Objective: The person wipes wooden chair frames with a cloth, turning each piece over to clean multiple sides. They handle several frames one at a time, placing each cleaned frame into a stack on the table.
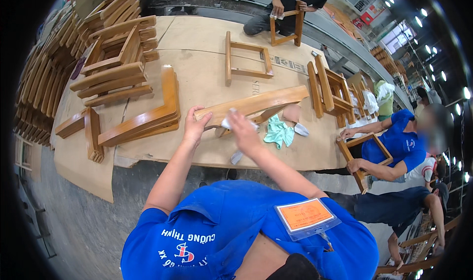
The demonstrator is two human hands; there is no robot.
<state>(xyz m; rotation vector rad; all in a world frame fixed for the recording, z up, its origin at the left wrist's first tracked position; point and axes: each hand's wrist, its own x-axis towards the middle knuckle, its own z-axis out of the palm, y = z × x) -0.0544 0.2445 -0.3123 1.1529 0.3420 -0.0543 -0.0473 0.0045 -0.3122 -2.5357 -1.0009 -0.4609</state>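
Observation:
Above the cardboard-covered table (192,38), a brown varnished wooden frame (258,101) is tilted, its long flat bar running from left to upper right. My left hand (194,125) grips the bar's left end, thumb on the near face. A small white cloth (231,118) is pinched in my right hand (245,136), pressed near the bar's lower edge; the fingers are somewhat blurred. Just right of this lie a mint-green cloth (279,132) and a small grey-white piece (301,129), perhaps sandpaper or cloth. The frame's underside is partly hidden by my hands.
Stacked L-shaped wooden parts (148,125) lie to the left, with piled frames (116,65) behind them. One frame (249,73) rests beyond my work. More frames (332,90) stand at the right. Co-workers handle frames at the far edge (290,19) and right side (364,154).

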